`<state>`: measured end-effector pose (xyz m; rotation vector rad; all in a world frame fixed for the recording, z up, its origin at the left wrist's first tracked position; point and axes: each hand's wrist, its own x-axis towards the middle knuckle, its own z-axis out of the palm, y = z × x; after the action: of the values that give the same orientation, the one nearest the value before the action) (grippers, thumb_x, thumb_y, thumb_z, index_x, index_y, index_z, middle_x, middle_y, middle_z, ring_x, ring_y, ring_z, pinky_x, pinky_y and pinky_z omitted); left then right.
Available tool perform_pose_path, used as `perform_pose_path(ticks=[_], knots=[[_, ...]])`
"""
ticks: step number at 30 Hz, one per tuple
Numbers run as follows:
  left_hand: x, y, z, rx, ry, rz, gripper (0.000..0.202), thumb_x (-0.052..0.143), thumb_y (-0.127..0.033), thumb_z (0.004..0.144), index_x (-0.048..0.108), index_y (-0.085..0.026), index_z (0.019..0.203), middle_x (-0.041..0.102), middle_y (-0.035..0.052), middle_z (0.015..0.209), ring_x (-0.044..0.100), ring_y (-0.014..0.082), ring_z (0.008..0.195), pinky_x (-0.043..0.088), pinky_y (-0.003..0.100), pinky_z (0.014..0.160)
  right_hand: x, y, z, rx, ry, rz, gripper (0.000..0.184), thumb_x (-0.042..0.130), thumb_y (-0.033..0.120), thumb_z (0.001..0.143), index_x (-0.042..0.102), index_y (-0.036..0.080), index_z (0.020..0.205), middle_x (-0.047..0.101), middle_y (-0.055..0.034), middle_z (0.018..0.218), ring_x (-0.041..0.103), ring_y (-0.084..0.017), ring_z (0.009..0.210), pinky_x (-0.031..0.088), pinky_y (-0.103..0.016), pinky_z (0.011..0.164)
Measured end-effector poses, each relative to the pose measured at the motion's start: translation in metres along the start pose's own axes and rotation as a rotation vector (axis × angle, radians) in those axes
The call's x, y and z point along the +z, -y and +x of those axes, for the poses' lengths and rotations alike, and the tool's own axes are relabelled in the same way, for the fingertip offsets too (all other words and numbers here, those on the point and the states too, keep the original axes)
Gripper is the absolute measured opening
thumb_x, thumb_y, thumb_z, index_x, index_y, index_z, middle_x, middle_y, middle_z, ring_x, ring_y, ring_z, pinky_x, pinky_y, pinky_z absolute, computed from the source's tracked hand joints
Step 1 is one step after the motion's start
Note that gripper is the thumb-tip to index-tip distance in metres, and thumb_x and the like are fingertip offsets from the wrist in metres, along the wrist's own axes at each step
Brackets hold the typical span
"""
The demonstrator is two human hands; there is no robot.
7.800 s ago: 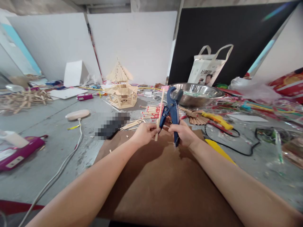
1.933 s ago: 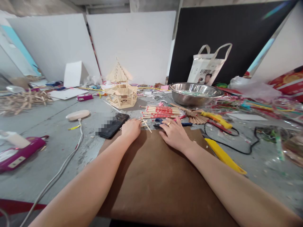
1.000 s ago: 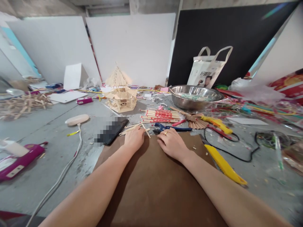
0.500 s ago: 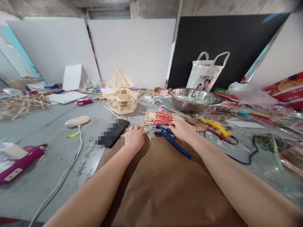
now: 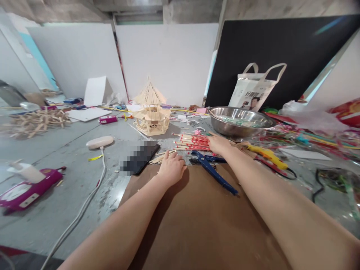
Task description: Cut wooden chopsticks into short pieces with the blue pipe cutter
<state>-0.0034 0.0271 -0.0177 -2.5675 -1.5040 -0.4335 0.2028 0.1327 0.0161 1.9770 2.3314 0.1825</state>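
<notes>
My left hand point(image 5: 172, 168) rests at the far edge of the brown sheet point(image 5: 191, 217), fingers loosely apart, holding nothing that shows. Just beyond its fingertips lie short pale wooden sticks point(image 5: 159, 159). My right hand point(image 5: 221, 145) reaches to the right end of a row of red-banded wooden sticks point(image 5: 194, 142). Its fingertips are at the sticks but mostly hidden, so a grip cannot be made out. Between my hands, a blue-handled cutter point(image 5: 212, 173) lies across the sheet's far edge.
A wooden-stick pavilion model point(image 5: 152, 116) stands ahead, left of a steel basin point(image 5: 242, 122). A phone point(image 5: 140, 159) lies near my left hand. At right are a yellow glue gun point(image 5: 267, 156) and scattered plastic. A white cable point(image 5: 87, 202) and purple power strip point(image 5: 30, 189) occupy the left.
My right hand has moved forward from beside the cutter to the red-banded sticks. My left hand has drawn slightly back from the short sticks. The view has shifted a little left.
</notes>
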Motion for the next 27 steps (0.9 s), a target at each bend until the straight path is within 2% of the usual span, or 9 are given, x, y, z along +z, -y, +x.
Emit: perform_pose_path(ticks=[4,8,12,18,22,23,25,27], knots=[[0.003,0.005,0.001,-0.057,-0.023,0.025,0.021,0.037,-0.019,0.075,0.058,-0.017,0.078,0.057,0.0061,0.094,0.041,0.0202,0.1,0.018,0.043,0.094,0.008,0.003,0.009,0.034,-0.001,-0.008,0.038,0.033,0.019,0.076,0.048,0.012,0.11,0.054,-0.0154,0.107,0.052,-0.025,0.092,0.039,-0.035,0.073],[0.005,0.009,0.001,-0.098,-0.02,0.02,0.025,0.039,-0.014,0.072,0.056,-0.019,0.088,0.055,0.0062,0.098,0.042,0.0194,0.1,0.022,0.041,0.092,0.011,0.005,0.012,0.042,-0.01,-0.019,0.033,0.036,0.017,0.074,0.055,0.011,0.101,0.056,-0.0156,0.103,0.052,-0.025,0.093,0.038,-0.035,0.075],[0.003,0.011,0.001,-0.17,-0.015,0.047,0.026,0.037,-0.01,0.071,0.057,-0.018,0.086,0.057,0.0063,0.094,0.043,0.0197,0.097,0.022,0.042,0.091,0.008,0.005,0.01,0.024,-0.061,-0.024,0.031,0.037,0.018,0.074,0.058,0.011,0.096,0.057,-0.0156,0.1,0.052,-0.024,0.093,0.038,-0.033,0.073],[0.002,0.01,0.001,-0.186,-0.06,0.053,0.022,0.039,-0.012,0.072,0.058,-0.016,0.082,0.058,0.0076,0.088,0.043,0.0207,0.095,0.022,0.042,0.089,0.002,0.006,0.001,0.036,-0.15,-0.004,0.031,0.037,0.028,0.077,0.06,0.012,0.091,0.059,-0.0144,0.094,0.053,-0.023,0.091,0.038,-0.031,0.072],[0.001,0.008,0.002,-0.196,-0.17,-0.007,0.024,0.035,-0.021,0.077,0.058,-0.016,0.081,0.059,0.0081,0.087,0.045,0.0204,0.092,0.029,0.038,0.084,-0.007,0.009,-0.006,0.091,-0.237,0.038,0.036,0.03,0.033,0.08,0.06,0.015,0.09,0.059,-0.0126,0.096,0.053,-0.023,0.089,0.037,-0.032,0.072],[0.001,0.007,0.002,-0.208,-0.207,-0.042,0.026,0.034,-0.025,0.078,0.058,-0.016,0.082,0.059,0.0082,0.088,0.046,0.0203,0.091,0.031,0.037,0.083,-0.009,0.012,-0.01,0.111,-0.273,0.095,0.037,0.029,0.035,0.08,0.06,0.016,0.09,0.06,-0.0119,0.095,0.054,-0.022,0.087,0.038,-0.032,0.07],[0.0,0.007,0.003,-0.225,-0.275,-0.157,0.031,0.032,-0.031,0.08,0.058,-0.016,0.087,0.059,0.0085,0.091,0.047,0.0199,0.09,0.033,0.035,0.081,-0.014,0.02,-0.021,0.133,-0.345,0.362,0.035,0.032,0.038,0.079,0.06,0.016,0.083,0.062,-0.0104,0.086,0.056,-0.021,0.081,0.039,-0.03,0.067],[-0.001,0.006,0.005,-0.246,-0.327,-0.35,0.035,0.031,-0.035,0.08,0.056,-0.014,0.094,0.058,0.0092,0.094,0.048,0.0188,0.089,0.034,0.033,0.081,-0.016,0.035,-0.04,0.081,-0.25,0.802,0.034,0.033,0.037,0.079,0.058,0.015,0.076,0.063,-0.0082,0.074,0.057,-0.016,0.064,0.041,-0.026,0.058]])
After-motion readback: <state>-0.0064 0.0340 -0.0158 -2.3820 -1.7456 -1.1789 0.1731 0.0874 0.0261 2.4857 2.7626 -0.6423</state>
